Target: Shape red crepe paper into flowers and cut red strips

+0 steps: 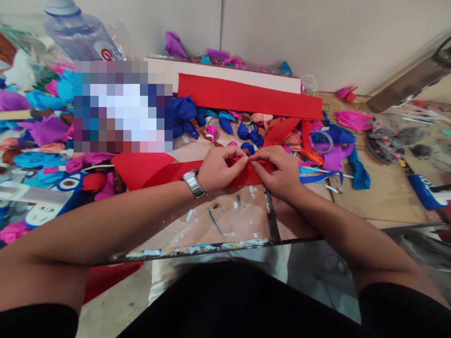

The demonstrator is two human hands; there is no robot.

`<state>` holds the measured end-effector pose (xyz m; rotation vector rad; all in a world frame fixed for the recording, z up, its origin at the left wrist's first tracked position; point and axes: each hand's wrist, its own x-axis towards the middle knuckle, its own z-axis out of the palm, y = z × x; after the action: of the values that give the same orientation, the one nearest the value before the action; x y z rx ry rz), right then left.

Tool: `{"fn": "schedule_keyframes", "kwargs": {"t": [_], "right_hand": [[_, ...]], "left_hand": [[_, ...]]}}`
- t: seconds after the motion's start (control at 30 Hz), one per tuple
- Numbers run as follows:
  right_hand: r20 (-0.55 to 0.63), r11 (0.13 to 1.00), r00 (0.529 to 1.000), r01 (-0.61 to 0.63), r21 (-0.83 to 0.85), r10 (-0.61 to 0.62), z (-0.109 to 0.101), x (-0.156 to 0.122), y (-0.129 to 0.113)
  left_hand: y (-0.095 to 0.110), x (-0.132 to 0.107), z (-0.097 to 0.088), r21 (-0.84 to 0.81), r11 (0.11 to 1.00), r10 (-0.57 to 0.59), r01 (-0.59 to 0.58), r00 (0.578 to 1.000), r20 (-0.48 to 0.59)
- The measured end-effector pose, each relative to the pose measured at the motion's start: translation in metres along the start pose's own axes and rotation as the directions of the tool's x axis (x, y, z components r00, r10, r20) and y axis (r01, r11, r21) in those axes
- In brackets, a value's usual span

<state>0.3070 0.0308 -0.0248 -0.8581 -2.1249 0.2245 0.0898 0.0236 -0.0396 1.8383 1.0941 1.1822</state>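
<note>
My left hand (220, 168) and my right hand (278, 172) meet at the middle of a glass tabletop (229, 220). Both pinch and fold a strip of red crepe paper (148, 169) that trails off to the left. The fingertips of the two hands touch over the folded red part. A metal watch (193, 182) sits on my left wrist. Behind the hands lies a long flat red paper sheet (246, 96) against a white box (225, 72).
Twisted blue (225, 124), pink and purple paper pieces lie heaped behind and to the left. A tape roll (322, 141) rests right of the hands, purple paper beside it. A plastic water bottle (81, 33) stands at the far left. A wall closes the back.
</note>
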Motion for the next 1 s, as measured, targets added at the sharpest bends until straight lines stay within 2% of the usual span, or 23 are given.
{"fn": "schedule_keyframes", "kwargs": {"t": [0.47,0.73,1.0], "right_hand": [[0.036,0.999,0.999,-0.019,-0.036,0.021,0.0000,0.0019,-0.0023],[0.060,0.996,0.995,-0.078,0.034,0.076,0.0020,-0.0001,-0.0038],[0.015,0.998,0.998,-0.066,0.014,0.066,0.0014,0.0015,-0.0060]], "left_hand": [[0.0033,-0.0002,-0.0013,0.094,0.992,0.086,-0.085,0.996,-0.012],[0.0063,-0.0015,-0.0012,0.219,0.968,0.125,-0.123,0.992,0.004],[0.0065,-0.0021,-0.0018,0.275,0.951,0.152,-0.142,0.988,-0.014]]}}
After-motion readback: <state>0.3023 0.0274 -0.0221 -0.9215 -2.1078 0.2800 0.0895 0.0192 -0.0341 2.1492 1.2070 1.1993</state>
